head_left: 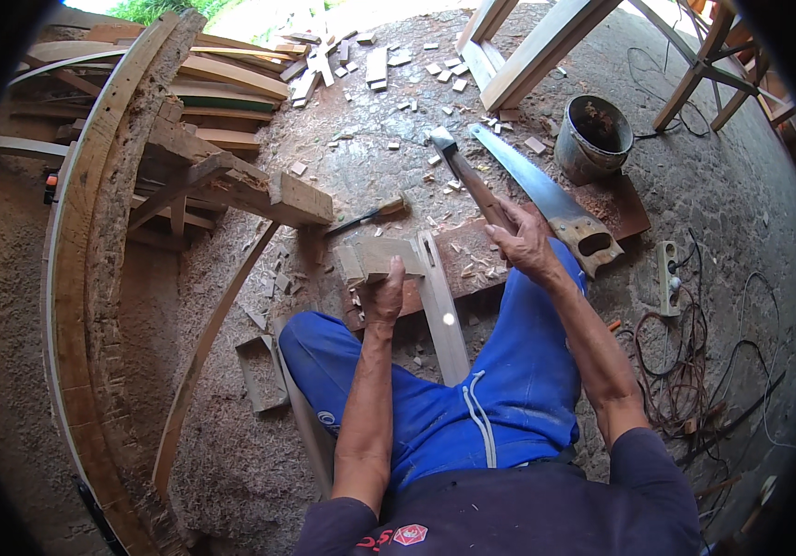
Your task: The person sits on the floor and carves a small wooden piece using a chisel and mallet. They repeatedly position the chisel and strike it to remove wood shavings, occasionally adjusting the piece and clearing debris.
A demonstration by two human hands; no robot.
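Observation:
My right hand (525, 243) is wrapped round the wooden handle of a hammer (474, 181), whose metal head points away from me. My left hand (383, 295) grips a pale wooden block (377, 252), thumb on top. Right beside that block stands a long wooden piece (441, 315) with a slot near its far end; it reaches back between my knees. Whether the two pieces touch is unclear. Beyond the block lies a chisel (370, 215) with a wooden handle. A handsaw (546, 199) rests to the right of the hammer, its wooden grip close to my right knee.
A dirty bucket (592, 137) stands at the far right, near a reddish board (625, 206). A power strip (668, 278) and tangled cords (676, 347) lie on the right. Curved timbers (92, 306) and a wooden beam (300, 199) fill the left. Offcuts (377, 69) litter the floor.

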